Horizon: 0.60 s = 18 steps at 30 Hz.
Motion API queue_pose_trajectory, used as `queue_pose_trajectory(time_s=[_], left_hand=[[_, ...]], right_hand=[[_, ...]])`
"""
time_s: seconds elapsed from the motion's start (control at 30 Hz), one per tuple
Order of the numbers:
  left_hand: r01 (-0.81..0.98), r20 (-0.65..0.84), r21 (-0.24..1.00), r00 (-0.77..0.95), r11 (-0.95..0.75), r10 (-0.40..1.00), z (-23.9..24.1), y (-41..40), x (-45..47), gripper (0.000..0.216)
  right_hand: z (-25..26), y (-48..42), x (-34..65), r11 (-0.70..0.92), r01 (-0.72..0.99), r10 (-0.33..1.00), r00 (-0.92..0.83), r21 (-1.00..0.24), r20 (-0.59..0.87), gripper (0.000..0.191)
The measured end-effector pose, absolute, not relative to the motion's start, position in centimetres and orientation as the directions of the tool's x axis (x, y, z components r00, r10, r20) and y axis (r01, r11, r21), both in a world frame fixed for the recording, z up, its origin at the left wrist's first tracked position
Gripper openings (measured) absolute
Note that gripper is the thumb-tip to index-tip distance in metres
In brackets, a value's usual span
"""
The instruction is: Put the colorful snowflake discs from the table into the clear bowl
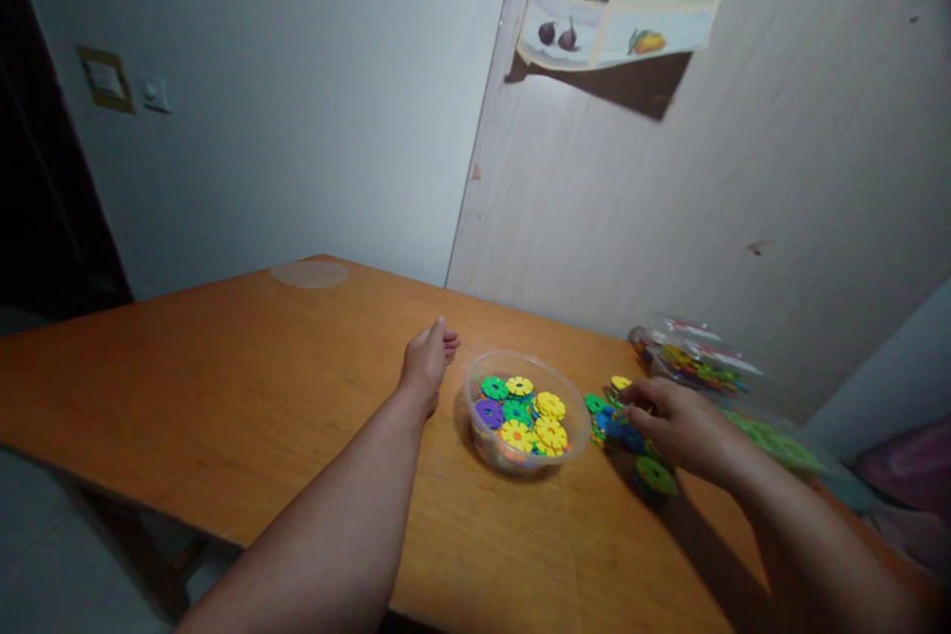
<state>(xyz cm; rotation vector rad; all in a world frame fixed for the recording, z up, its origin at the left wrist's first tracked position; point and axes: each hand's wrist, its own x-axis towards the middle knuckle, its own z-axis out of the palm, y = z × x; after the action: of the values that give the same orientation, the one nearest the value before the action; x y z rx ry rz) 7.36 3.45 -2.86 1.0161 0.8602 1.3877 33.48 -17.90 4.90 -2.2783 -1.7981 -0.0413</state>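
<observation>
My left hand (429,362) rests by the left side of a clear round plastic bowl (512,464), not gripping it. Its fingers are loosely curled and a little apart, with nothing visible in them. Yellow, green and purple notched plastic discs (518,413) fill much of the bowl. To the bowl's right, my right hand (676,426) reaches over a loose pile of blue and green notched discs (609,424). Its fingers bend together beside a yellow disc (620,383); blur hides what exactly they pinch. A green disc (655,475) lies below that hand, nearer me.
A clear round lid (309,274) lies at the wooden table's (297,367) far left corner. Clear packs of colourful pieces (702,367) stand at the back right, with a bag of green pieces (777,441) nearer. A wall (334,99) borders the table's far side.
</observation>
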Motion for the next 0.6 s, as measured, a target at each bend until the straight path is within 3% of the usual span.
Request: queue_pose_trajectory(time_s=[0.1, 0.27, 0.6], left_hand=[[-0.358, 0.09, 0.931, 0.032, -0.073, 0.995, -2.9, 3.5, 7.4, 0.056], [-0.361, 0.098, 0.929, 0.034, -0.079, 0.995, -2.9, 3.5, 7.3, 0.055], [-0.333, 0.107, 0.939, 0.04, -0.087, 0.993, -2.7, 3.2, 7.2, 0.053]], right_hand=[[3.9, -18.7, 35.3, -0.27, 0.948, 0.951, 0.29, -0.169, 0.108, 0.03], [3.0, -18.0, 34.8, -0.199, 0.965, 0.974, 0.214, -0.171, 0.07, 0.037], [1.6, -16.2, 33.9, -0.285, 0.94, 0.955, 0.295, -0.186, 0.028, 0.031]])
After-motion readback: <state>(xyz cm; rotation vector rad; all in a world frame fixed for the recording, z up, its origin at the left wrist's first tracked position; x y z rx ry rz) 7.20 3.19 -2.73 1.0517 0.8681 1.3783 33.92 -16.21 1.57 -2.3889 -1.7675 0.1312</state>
